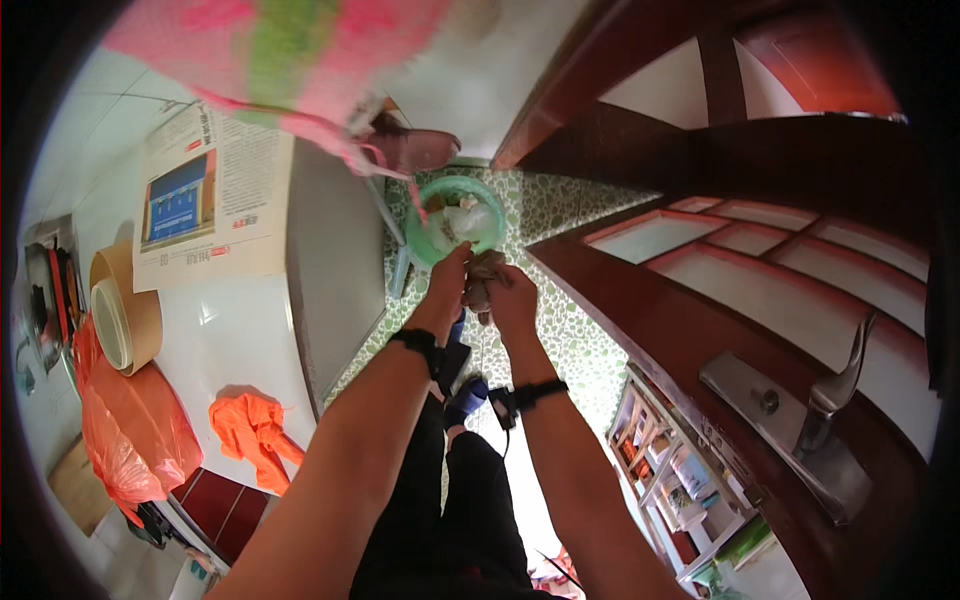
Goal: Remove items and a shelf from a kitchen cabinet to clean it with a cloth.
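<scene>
A crumpled greyish-brown cloth [484, 285] is bunched between my two hands, at the near rim of a green trash bin. My left hand [450, 276] grips its left side, and my right hand [514, 300] has fingers closed around its right side. Just beyond them stands the green plastic bin [490, 196] on the floor. Inside it lie a white plastic bag [472, 222] and some scraps. Each of my wrists wears a black strap with a small device.
On the left, a white cabinet [225, 322] bears a newspaper, an orange cloth [253, 435] and a red plastic bag [139, 431]. A brown door [720, 322] with a metal handle stands at the right. A pink towel [300, 52] hangs above, and a pebble-patterned floor [551, 315] lies below.
</scene>
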A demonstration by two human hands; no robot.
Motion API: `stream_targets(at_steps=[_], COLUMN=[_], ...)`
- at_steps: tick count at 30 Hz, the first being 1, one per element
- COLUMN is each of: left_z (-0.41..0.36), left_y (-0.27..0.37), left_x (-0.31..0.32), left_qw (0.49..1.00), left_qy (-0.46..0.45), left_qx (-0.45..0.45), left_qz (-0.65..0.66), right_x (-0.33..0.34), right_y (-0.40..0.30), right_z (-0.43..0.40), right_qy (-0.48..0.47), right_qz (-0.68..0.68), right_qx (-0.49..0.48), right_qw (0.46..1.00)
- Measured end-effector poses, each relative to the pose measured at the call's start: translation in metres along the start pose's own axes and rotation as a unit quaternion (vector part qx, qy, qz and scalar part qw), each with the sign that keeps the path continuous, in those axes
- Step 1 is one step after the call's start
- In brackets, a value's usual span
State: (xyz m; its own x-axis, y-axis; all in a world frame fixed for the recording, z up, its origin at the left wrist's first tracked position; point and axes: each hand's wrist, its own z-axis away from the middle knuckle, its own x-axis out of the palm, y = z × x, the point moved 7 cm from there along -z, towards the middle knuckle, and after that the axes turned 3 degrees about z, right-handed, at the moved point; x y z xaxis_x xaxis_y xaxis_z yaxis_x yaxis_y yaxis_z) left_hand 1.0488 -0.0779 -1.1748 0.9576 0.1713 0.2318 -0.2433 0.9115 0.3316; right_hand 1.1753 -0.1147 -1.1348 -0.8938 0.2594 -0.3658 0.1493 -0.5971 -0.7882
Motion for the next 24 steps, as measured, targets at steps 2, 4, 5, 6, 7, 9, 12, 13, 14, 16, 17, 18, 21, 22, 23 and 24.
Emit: stream_targets(at_steps=[2,4,5,6,7,9,12,13,14,16,17,18,21,22,23,24], left_z=[-0.013,0.008,0.018,0.025,0.031,0.062,0.112,0.127,0.141,0.181,0.195,0.213,0.265,0.286,0.306,0.327], left_y=[0.008,-0.002,-0.007,-0.012,-0.014,-0.027,-0.054,-0.074,-0.093,-0.122,-0.140,-0.148,-0.170,-0.171,-0.170,-0.168], left_x=[-0.040,-0.006,0.006,0.005,0.008,0.016,0.035,0.033,0.021,0.008,-0.007,-0.016,-0.061,-0.078,-0.095,-0.115], left_qw=[0.987,0.976,0.966,0.954,0.938,0.940,0.930,0.938,0.946,0.981,0.978,0.979,0.982,0.985,0.988,0.991], left_qy=[0.001,-0.081,-0.118,-0.147,-0.192,-0.209,-0.232,-0.242,-0.246,-0.182,-0.190,-0.183,-0.139,-0.144,-0.127,-0.102], left_qx=[0.083,0.046,0.036,0.031,0.059,0.064,0.032,-0.003,-0.031,-0.058,-0.073,-0.084,-0.123,-0.075,-0.054,-0.031], left_qz=[0.135,0.197,0.227,0.258,0.281,0.261,0.282,0.247,0.211,0.035,0.039,0.009,-0.046,-0.051,-0.063,-0.078], right_x=[0.020,-0.013,-0.023,-0.023,-0.026,-0.040,-0.068,-0.074,-0.073,-0.081,-0.081,-0.084,-0.083,-0.086,-0.084,-0.085], right_y=[-0.042,-0.033,-0.031,-0.040,-0.042,-0.060,-0.071,-0.076,-0.084,-0.081,-0.075,-0.064,-0.040,-0.024,-0.007,0.013], right_z=[0.027,0.031,0.039,0.050,0.063,0.085,0.119,0.131,0.145,0.171,0.183,0.193,0.236,0.250,0.263,0.274], right_qy=[-0.095,-0.105,-0.120,-0.149,-0.171,-0.191,-0.213,-0.244,-0.281,-0.301,-0.294,-0.285,-0.298,-0.296,-0.297,-0.290], right_qz=[-0.208,-0.212,-0.233,-0.258,-0.307,-0.370,-0.450,-0.472,-0.493,-0.482,-0.456,-0.431,-0.306,-0.262,-0.236,-0.207], right_qx=[0.077,0.060,0.056,0.052,0.107,0.110,0.117,0.111,0.107,0.114,0.119,0.123,0.158,0.169,0.176,0.182], right_qw=[0.970,0.970,0.963,0.953,0.930,0.903,0.859,0.840,0.816,0.815,0.832,0.847,0.890,0.903,0.908,0.917])
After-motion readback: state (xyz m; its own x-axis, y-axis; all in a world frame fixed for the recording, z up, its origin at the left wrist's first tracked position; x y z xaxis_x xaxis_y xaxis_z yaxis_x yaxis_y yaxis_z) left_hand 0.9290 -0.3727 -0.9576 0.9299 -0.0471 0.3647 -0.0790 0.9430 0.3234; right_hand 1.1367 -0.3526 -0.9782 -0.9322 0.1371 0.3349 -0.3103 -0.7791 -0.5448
